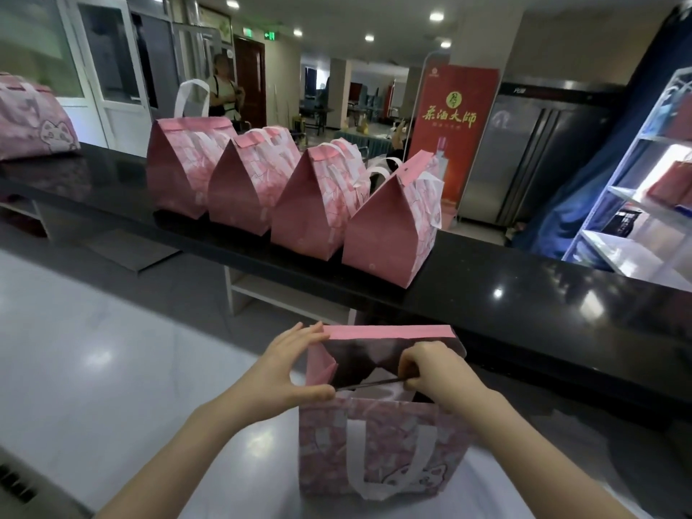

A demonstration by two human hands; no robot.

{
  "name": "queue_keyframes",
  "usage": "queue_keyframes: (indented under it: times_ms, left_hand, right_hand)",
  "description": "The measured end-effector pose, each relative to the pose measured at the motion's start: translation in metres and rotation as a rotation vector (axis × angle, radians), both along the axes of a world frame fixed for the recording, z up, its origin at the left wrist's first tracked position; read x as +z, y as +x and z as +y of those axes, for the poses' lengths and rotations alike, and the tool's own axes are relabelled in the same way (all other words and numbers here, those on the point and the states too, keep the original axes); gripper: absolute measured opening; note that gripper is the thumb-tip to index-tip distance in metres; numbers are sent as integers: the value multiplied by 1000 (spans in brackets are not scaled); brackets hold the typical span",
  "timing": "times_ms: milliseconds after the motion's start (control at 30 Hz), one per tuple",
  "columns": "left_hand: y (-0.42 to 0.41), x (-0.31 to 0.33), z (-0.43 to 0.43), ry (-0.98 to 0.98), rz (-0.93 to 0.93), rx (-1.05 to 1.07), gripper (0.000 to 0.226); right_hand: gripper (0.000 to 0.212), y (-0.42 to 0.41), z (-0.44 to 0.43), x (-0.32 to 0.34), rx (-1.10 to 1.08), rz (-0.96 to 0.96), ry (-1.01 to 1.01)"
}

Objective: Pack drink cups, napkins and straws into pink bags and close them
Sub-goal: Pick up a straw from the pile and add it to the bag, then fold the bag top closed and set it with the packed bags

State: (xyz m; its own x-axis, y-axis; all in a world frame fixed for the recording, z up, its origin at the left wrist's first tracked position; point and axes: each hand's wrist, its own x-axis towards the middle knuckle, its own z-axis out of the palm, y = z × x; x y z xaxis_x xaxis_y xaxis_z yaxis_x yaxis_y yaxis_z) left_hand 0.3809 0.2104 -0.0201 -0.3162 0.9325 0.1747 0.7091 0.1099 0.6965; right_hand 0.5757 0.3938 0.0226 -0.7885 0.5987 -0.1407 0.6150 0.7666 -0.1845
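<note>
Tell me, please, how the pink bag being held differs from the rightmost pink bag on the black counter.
The held bag has an open mouth with its flap raised; the rightmost counter bag is folded shut into a peak. The held bag's white handle hangs flat down its front; the rightmost counter bag's handles loop out near its peak. Both are pink and patterned.

Pink bag (378,443) upright, mouth open, far flap raised; four closed bags (307,207) in row on black counter (524,290).
</note>
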Motion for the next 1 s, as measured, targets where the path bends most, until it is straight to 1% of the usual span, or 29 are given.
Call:
queue_keyframes:
  times_ms: [67,133,233,333,400,467,567,600,667,733,800,833,900,933,1000]
  left_hand:
    - [2,0,1,4,19,12,81]
    - [5,0,2,12,27,27,78]
    - [8,2,4,29,28,41,74]
    - [12,6,7,25,40,56,74]
    - [15,7,9,27,72,58,75]
    - [18,7,10,30,74,48,81]
    - [20,10,12,-11,67,9,100]
    - [19,12,13,-34,80,0,104]
    - [18,14,19,-65,104,9,107]
    - [17,16,24,-66,103,42,108]
    - [15,19,31,-65,94,70,104]
    - [14,20,35,-62,93,82,100]
    - [12,21,42,-58,89,104,91]
    - [12,21,45,-56,85,113,86]
    - [12,22,50,-42,105,128,74]
  right_hand:
    - [19,-4,-1,0,3,-23,-3]
    - [28,-6,-2,-2,12,-26,-36]
    - [37,-3,-2,-7,51,36,-28]
    - [39,7,5,-9,83,110,-22]
    - [36,13,8,-9,106,157,-18]
    - [30,18,10,-9,139,221,10]
    - [22,27,14,-4,178,375,44]
    - [23,31,16,-2,203,422,58]
    - [34,39,22,5,269,459,85]
    - [53,44,28,12,298,392,41]
    - [75,45,35,16,283,235,-52]
    - [81,44,39,16,283,139,-72]
    - [84,40,46,13,300,-6,-53]
    - [80,37,48,11,307,-33,-30]
    - [68,32,52,7,308,-10,15]
